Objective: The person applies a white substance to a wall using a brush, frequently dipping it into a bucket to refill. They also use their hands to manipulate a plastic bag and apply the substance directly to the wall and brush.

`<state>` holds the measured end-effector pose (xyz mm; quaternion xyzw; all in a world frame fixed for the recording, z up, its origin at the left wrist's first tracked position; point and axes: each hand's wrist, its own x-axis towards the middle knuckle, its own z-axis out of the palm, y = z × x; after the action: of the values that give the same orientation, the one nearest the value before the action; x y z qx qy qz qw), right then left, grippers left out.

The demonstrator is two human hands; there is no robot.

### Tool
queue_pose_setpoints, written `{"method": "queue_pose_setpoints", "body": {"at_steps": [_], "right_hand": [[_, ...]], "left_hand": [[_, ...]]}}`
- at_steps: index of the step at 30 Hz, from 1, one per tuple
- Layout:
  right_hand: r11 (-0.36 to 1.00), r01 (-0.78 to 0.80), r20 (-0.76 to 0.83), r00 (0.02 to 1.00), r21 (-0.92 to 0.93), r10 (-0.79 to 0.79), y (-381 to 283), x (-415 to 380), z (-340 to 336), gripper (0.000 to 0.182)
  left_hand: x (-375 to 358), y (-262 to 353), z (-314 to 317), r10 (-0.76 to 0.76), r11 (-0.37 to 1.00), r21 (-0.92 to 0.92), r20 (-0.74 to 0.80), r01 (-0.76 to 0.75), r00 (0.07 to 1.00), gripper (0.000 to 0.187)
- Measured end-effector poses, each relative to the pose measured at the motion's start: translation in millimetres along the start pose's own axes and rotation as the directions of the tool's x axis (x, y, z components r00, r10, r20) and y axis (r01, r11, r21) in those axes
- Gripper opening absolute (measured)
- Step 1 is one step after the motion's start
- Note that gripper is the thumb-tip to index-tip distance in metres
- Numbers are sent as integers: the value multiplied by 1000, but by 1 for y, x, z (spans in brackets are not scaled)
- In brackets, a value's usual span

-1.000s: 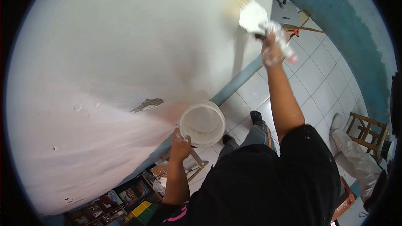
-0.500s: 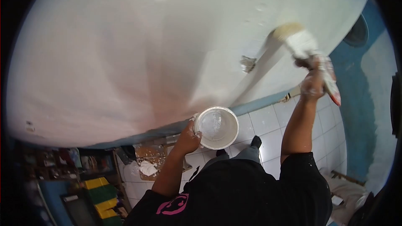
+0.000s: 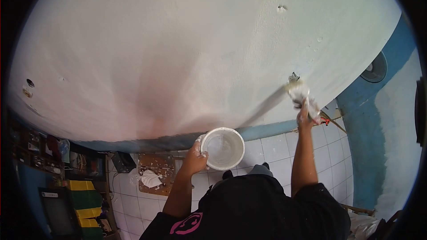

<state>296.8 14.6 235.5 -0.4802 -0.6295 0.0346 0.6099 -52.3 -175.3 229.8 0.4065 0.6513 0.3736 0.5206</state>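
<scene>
My left hand (image 3: 195, 156), spotted with white paint, grips the rim of a white bucket (image 3: 243, 146) with whitish paint inside. In my right hand (image 3: 304, 116) is a wide paintbrush (image 3: 298, 91), its handle smeared with white paint. The bristles meet the pale wall (image 3: 213, 62) just below a rough damaged patch (image 3: 293, 77). My fingers wrap around the brush handle, partly hidden by it. The brush casts a long shadow down the wall to the left.
A blue strip (image 3: 267, 130) runs along the wall's foot above white floor tiles (image 3: 273, 150). A paint-spattered board (image 3: 155, 164) carrying a white cloth (image 3: 151, 179) lies at left, near cluttered shelves (image 3: 40, 155). A round fan-like object (image 3: 376, 67) is at the blue side wall (image 3: 369, 106).
My right hand has brought the paintbrush down the wall, to beside the damaged patch. The camera view has shifted too. The bucket stays in my left hand, a little lower in view.
</scene>
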Motion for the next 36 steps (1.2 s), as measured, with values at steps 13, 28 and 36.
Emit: {"method": "queue_pose_setpoints", "body": {"at_steps": [13, 28, 36], "right_hand": [[584, 782, 741, 522, -217, -424, -161, 59, 6, 14], [267, 895, 543, 431, -356, -721, -247, 190, -39, 30], [626, 779, 764, 386, 31, -517, -156, 100, -19, 17]], "left_hand": [[-17, 4, -1, 181, 981, -64, -47, -184, 982, 56], [9, 43, 7, 214, 977, -35, 38, -213, 976, 50], [9, 74, 16, 296, 947, 136, -8, -292, 955, 43]]}}
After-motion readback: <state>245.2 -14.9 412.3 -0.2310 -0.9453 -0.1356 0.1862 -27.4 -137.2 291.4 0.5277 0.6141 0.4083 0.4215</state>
